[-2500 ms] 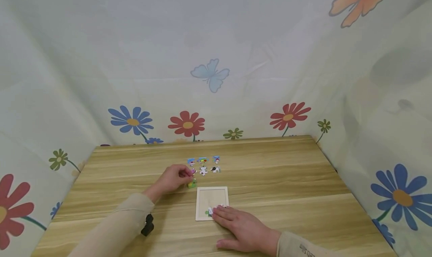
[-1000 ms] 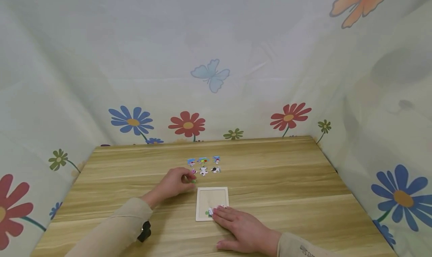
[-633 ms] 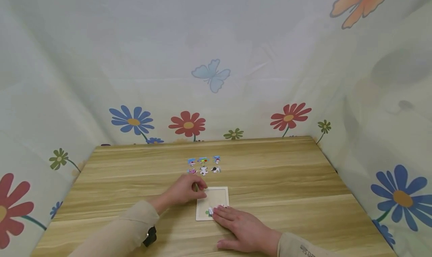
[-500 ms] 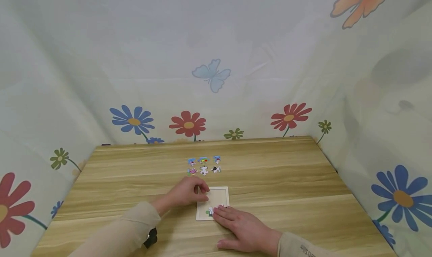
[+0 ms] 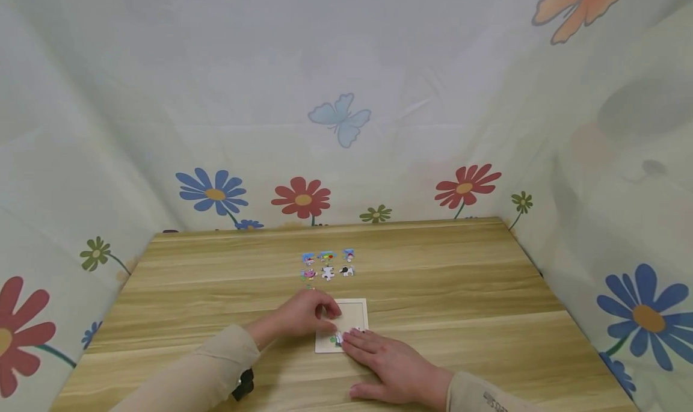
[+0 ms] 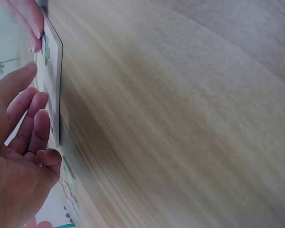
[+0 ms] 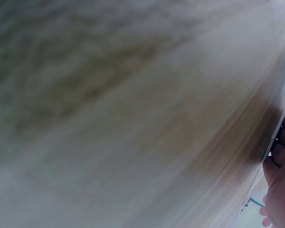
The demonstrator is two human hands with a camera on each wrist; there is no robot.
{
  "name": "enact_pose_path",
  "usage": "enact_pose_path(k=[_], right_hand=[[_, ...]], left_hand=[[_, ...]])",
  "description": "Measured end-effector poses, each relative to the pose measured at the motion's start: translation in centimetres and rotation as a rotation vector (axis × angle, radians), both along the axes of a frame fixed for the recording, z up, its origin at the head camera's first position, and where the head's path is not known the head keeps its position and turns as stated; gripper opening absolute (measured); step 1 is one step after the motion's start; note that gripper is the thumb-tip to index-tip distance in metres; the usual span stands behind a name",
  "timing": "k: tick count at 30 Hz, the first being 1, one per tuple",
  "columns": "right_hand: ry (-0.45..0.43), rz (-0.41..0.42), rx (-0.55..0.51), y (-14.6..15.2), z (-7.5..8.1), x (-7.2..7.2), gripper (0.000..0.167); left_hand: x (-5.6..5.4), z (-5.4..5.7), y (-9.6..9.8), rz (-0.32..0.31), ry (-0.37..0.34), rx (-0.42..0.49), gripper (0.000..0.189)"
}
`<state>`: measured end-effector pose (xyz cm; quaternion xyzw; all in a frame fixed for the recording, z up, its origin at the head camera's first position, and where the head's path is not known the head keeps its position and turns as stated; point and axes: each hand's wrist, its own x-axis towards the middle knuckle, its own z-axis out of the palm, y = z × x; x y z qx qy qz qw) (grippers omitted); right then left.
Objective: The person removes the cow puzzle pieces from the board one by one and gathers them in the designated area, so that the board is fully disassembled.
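A small square puzzle tray [image 5: 342, 302] with a pale rim lies on the table. A few green and white puzzle pieces [image 5: 337, 339] sit along its near side. My right hand [image 5: 390, 364] rests over the tray's near right corner with fingers extended, covering part of those pieces. My left hand [image 5: 308, 313] hovers over the tray's left side, thumb and fingertips apart, the fingers loosely bent. In the left wrist view, no piece shows between the left hand's [image 6: 26, 128] thumb and fingers. A green puzzle piece [image 5: 310, 287] lies just beyond that hand, partly covered.
Beyond the tray lie two rows of loose pieces, including a pink one [image 5: 309, 274], a white one [image 5: 327, 272], a black-and-white one [image 5: 348, 270] and blue ones [image 5: 308, 258]. Flower-printed cloth [image 5: 338, 120] walls the wooden table [image 5: 460, 279].
From the loose pieces, my left hand has come right and nearer, over the tray. The green piece, earlier at its fingers, now shows behind it. My right hand stays in place.
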<state>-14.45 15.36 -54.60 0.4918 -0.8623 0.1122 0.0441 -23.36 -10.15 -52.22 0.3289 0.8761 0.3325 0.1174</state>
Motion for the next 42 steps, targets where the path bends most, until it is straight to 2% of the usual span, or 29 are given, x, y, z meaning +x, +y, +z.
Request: enact_pose_path(k=[22,29,36,42], right_hand=[[0.054,0.022,0.007,1.3,0.0,0.7,0.076],[0.01,0.012,0.007,1.9,0.2,1.0,0.076],[-0.011,0.012,0.002,1.9,0.3,1.0,0.075],[-0.002,0.019,-0.003,2.0,0.2,1.1,0.075]], left_hand=[[0.3,0.4,-0.1,-0.008,0.007,-0.04,0.028],[0.5,0.3,-0.1,-0.013,0.017,-0.052,0.027],[1.2,0.2,0.0,-0.059,0.071,-0.068,0.023],[2.2,0.3,0.0,-0.086,0.07,-0.065,0.021]])
